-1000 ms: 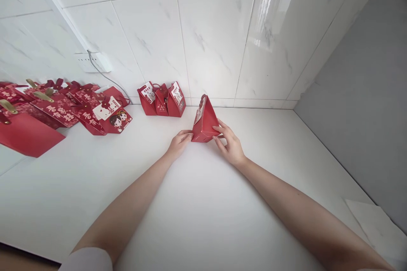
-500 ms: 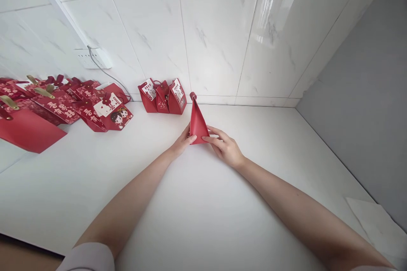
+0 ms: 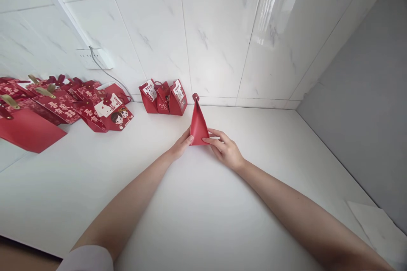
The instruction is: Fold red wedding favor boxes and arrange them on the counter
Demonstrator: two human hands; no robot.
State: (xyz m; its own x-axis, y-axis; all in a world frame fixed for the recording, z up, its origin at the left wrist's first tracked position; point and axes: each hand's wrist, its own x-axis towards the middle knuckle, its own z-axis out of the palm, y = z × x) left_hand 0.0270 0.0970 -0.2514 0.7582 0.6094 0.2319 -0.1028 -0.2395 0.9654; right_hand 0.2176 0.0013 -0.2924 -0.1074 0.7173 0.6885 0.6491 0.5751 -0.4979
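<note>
Between my two hands a red gift box [image 3: 199, 127] stands upright on the white table, a plain triangular side turned toward me and a rolled red loop at its pointed top. My left hand [image 3: 182, 143] grips its left edge, thumb on the near side and fingers behind. At the lower right, my right hand [image 3: 226, 149] pinches the edge, a fingertip against the red side panel and other fingers around the back. The faces turned away from me are hidden.
Three small red boxes [image 3: 163, 99] stand together against the tiled wall. Further left, several red gift boxes with ribbon handles [image 3: 60, 105] crowd together. A grey cable [image 3: 111, 76] hangs from the wall socket [image 3: 95, 59]. A grey panel [image 3: 359, 84] borders the right side.
The gift box is turned slightly and its pointed top leans less to the left. My left thumb has slid outward to the left edge. The other boxes have stayed put.
</note>
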